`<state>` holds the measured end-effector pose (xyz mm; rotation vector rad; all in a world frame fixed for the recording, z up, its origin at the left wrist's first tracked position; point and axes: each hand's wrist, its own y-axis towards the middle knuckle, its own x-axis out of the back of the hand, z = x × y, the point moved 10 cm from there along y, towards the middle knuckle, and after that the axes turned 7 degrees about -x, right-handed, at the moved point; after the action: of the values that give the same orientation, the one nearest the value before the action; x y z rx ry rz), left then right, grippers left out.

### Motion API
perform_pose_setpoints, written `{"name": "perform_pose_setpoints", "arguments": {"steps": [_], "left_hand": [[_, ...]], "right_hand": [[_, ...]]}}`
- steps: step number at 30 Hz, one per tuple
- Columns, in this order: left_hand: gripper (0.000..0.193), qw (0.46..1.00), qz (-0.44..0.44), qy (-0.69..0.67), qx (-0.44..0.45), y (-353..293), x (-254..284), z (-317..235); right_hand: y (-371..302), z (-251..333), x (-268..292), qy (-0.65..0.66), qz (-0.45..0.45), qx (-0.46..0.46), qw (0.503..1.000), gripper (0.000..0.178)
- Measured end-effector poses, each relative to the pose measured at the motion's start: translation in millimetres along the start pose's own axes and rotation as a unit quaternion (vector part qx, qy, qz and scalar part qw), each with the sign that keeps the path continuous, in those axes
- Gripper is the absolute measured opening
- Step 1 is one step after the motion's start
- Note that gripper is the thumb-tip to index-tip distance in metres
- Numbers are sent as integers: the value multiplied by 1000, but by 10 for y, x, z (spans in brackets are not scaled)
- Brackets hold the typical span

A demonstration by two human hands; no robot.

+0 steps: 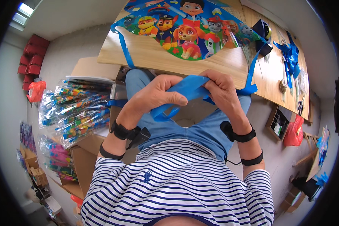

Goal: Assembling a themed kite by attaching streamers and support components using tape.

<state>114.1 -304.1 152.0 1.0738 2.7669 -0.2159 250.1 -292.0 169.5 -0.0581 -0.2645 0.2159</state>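
We have both hands close together over our lap, just off the near edge of the wooden table (150,56), and the blue ribbon (190,87) runs between them in a slanting, folded band. Our left hand (160,94) is closed on it, thumb laid across the front and pointing to the right, while a loose loop of the ribbon hangs below that thumb. Our right hand (223,88) pinches the upper end between thumb and curled fingers. On the table ahead of us lies a bright printed sheet (190,41) with cartoon dogs and a child on it; a blue strip (126,51) trails from its left corner over the table, and another strip (252,67) runs down from the right corner toward the table edge near our right hand. To the right of the sheet we see a black tape dispenser (265,49), a heap of blue ribbons (291,54) and, nearer us, dark-handled scissors (300,106). On our left, clear-wrapped packs (77,109) with colourful prints lie beside the table, and a red bag (293,132) hangs below the table's right side, next to a dark compartmented tray (278,122)
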Motion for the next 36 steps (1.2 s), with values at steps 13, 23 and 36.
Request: {"name": "perform_pose_setpoints", "arguments": {"steps": [13,23,36], "left_hand": [[16,977,-137,-151,-62,-270,975,-329],[8,940,-209,105,-249,2245,3075,-2126],[15,801,-299,324,-405,3544,2939,-3171]], "right_hand": [[-2471,-2562,2595,-404,-385,-246,792,14],[-5465,-3718,1953,-224,-402,-641,614,22],[-4604,-3776,1519,-138,-334,-635,683,25]]}}
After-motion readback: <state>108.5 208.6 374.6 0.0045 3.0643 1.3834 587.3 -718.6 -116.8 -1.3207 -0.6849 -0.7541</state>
